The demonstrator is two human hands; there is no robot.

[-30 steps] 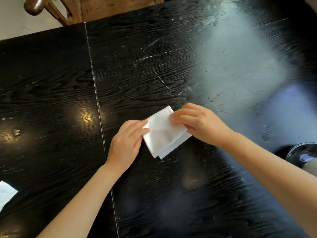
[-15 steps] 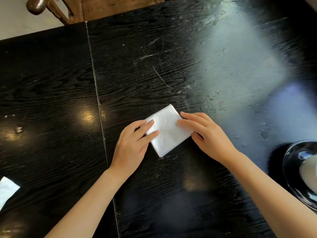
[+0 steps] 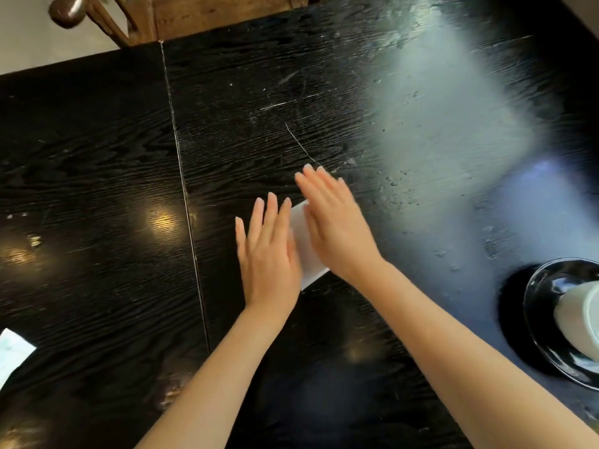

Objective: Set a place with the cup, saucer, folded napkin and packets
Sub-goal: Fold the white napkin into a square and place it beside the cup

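A white folded napkin (image 3: 306, 251) lies on the black table (image 3: 324, 92), mostly hidden beneath both hands. My left hand (image 3: 269, 251) lies flat over its left side with straight, spread fingers. My right hand (image 3: 334, 228) lies flat over its right side, fingers straight and pointing away from me. At the right edge a glossy black saucer (image 3: 544, 315) carries a white cup (image 3: 580, 315), partly cut off by the frame. A white packet (image 3: 11, 351) lies at the left edge.
A seam (image 3: 184, 196) runs down the table left of my hands. A wooden chair (image 3: 136, 14) stands beyond the far edge. Glare from light falls across the right part of the tabletop.
Both hands went from fingertips on the napkin's corners to flat palms covering it, sliding forward. The view shifted, showing more of the saucer and cup.
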